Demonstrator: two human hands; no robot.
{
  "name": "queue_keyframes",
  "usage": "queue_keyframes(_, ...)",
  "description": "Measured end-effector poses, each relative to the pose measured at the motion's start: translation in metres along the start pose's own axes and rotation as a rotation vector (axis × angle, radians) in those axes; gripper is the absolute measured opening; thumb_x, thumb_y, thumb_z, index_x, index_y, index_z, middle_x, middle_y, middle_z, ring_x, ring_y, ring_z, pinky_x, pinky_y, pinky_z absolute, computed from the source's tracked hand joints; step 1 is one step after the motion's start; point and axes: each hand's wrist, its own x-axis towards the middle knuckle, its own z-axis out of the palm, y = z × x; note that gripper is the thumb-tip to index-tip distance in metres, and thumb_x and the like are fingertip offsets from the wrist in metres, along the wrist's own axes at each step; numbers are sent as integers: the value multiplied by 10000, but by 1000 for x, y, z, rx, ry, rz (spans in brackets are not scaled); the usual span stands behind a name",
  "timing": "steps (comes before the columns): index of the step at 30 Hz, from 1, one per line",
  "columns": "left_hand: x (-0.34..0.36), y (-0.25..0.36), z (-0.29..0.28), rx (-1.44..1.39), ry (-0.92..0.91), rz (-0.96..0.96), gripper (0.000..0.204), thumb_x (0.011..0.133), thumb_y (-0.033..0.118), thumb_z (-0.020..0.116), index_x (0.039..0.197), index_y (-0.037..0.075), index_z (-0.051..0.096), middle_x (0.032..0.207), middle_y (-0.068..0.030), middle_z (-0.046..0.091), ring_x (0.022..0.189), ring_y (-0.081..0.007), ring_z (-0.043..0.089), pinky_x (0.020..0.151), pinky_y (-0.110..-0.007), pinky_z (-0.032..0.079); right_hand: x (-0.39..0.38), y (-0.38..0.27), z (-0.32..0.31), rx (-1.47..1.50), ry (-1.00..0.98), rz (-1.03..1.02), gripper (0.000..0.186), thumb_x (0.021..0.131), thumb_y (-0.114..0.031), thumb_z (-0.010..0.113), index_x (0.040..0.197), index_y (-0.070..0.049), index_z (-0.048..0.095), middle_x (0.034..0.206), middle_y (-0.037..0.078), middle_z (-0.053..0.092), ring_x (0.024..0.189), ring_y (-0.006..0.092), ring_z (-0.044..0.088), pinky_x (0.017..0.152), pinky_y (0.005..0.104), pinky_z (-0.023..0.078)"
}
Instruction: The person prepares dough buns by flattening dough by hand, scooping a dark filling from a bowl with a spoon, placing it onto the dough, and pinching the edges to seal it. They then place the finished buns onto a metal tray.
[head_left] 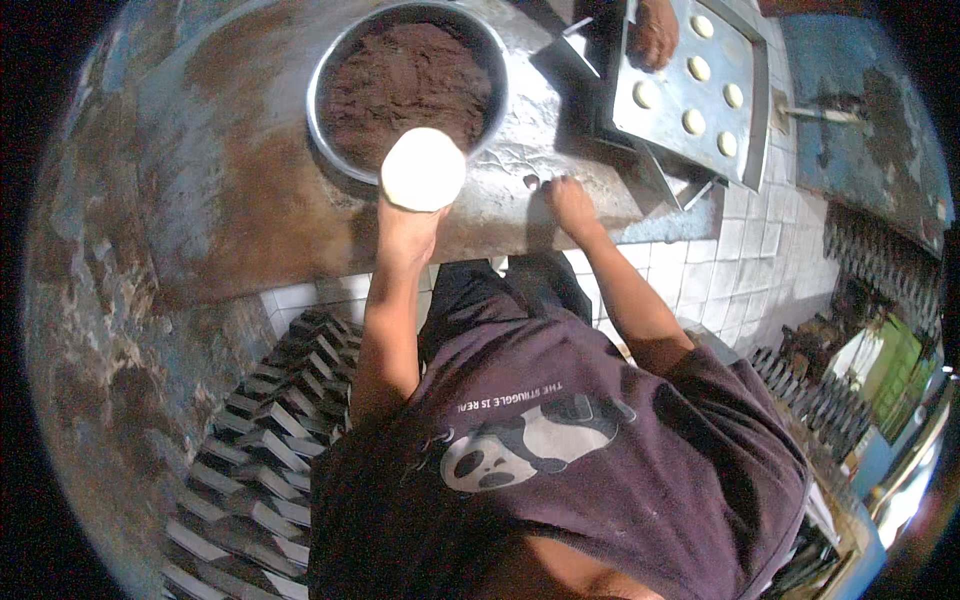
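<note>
Metal bowl [499, 85]: brown mass [410, 85] — left hand [408, 232] under pale disc [423, 170], right hand [573, 208] curled; grips unclear.

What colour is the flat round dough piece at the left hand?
Creamy white; the dough piece shows in the head view.

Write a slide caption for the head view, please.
Left hand holding a dough round by a bowl of brown mix, right hand at the table.
</note>
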Motion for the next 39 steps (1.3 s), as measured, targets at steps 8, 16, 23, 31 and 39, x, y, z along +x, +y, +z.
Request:
queue_keyframes(8, -37, 55, -54, 241, 266, -57, 320, 846, 81, 844, 1092, 116, 643, 858, 47, 629, 566, -13, 455, 469, -203, 324, 22, -81, -109, 561, -172, -231, 225, 1011, -190, 570, 1156, -29, 513, 1150, 274, 630, 1051, 464, 642, 891, 522, 545)
queue_keyframes(16, -52, 49, -72, 124, 430, 7, 313, 840, 44, 852, 1071, 102, 649, 848, 40, 624, 568, -29, 448, 485, -213, 335, 194, -167, -182, 147, 320, -465, 336, 953, -118, 583, 1289, -113, 585, 1222, 179, 614, 997, 424, 693, 821, 534, 575)
queue_keyframes(23, -62, 55, -75, 40, 405, 13, 335, 848, -10, 827, 1110, 84, 640, 887, 18, 629, 595, -41, 460, 492, -222, 338, 276, -179, -162, -152, 331, -521, 338, 995, -207, 507, 1285, -209, 681, 1290, 160, 630, 951, 363, 738, 768, 503, 619)
queue_keyframes(31, -52, 65, -76, 190, 426, -14, 358, 827, 20, 856, 1119, 71, 655, 868, 22, 640, 612, -39, 503, 485, -214, 353, 234, -168, -179, -237, 45, -574, 408, 964, -176, 556, 1362, -202, 642, 1374, 174, 633, 977, 397, 728, 830, 515, 607)
queue_keyframes(39, -29, 78, -73, 793, 324, 107, 387, 788, 184, 912, 1058, 7, 699, 927, -53, 749, 797, -142, 687, 735, -320, 544, 181, -160, -216, 741, -354, -728, 258, 970, -227, 640, 1124, -57, 759, 1133, 136, 758, 1111, 293, 696, 1032, 380, 508)
